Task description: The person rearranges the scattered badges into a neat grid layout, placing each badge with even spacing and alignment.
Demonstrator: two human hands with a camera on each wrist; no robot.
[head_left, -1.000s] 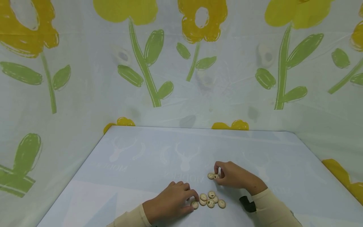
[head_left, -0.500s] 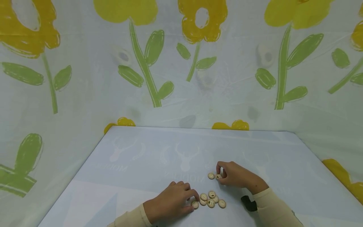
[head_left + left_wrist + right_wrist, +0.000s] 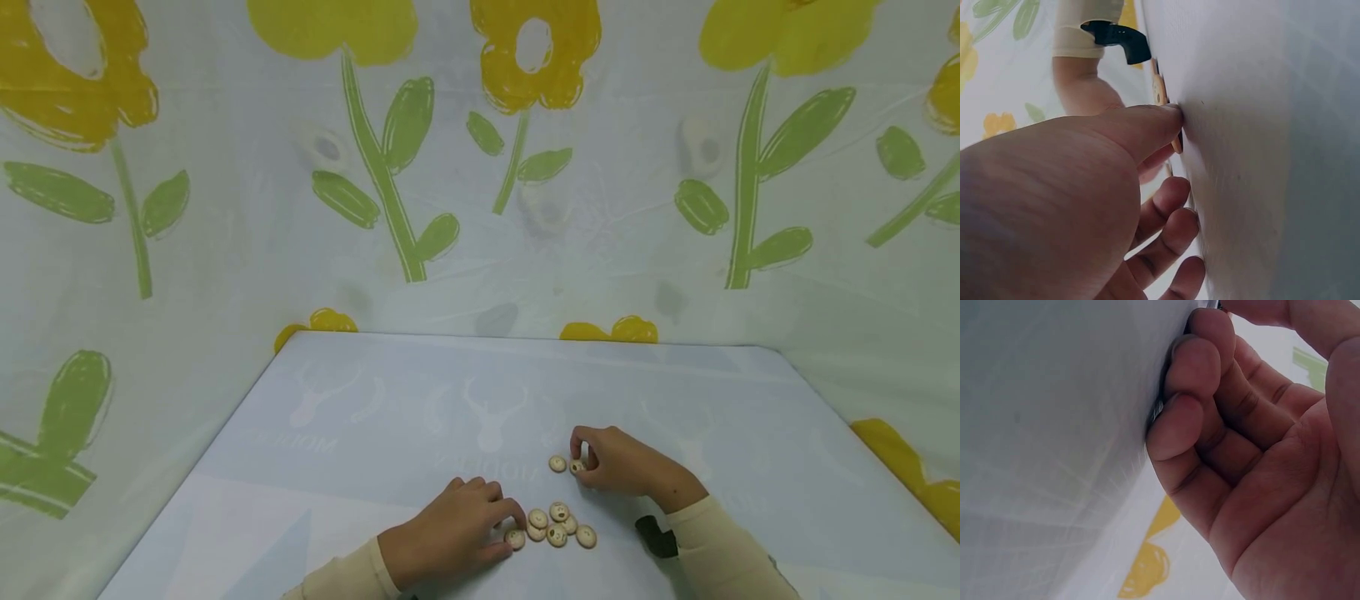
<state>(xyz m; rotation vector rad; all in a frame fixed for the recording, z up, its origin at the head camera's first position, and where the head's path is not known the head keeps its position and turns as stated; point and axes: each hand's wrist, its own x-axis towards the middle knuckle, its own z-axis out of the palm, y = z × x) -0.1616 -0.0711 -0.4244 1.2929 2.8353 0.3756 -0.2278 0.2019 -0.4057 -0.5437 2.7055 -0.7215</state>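
Note:
My left hand (image 3: 461, 529) rests low on the table, pinching a small round wooden disc (image 3: 514, 539) with a printed face between thumb and index finger. In the left wrist view the disc's edge (image 3: 1177, 145) shows just past the thumb. Farther back, my right hand (image 3: 626, 464) pinches a similar disc (image 3: 577, 467) with a dark mark, flat on the table. To its left lies a lone disc (image 3: 557, 463), a small gap apart. The right wrist view shows curled fingers (image 3: 1192, 369) against the tabletop; the held disc is hidden there.
Several more discs (image 3: 557, 534) lie clustered between the two hands, some overlapping. A black wrist device (image 3: 656, 537) sticks out by the right sleeve. The pale table (image 3: 375, 400) ends at a flower-printed curtain (image 3: 622, 250) behind and at both sides.
The right hand has shifted slightly right with its disc, opening a gap from the lone disc beside it. The left hand has kept its place.

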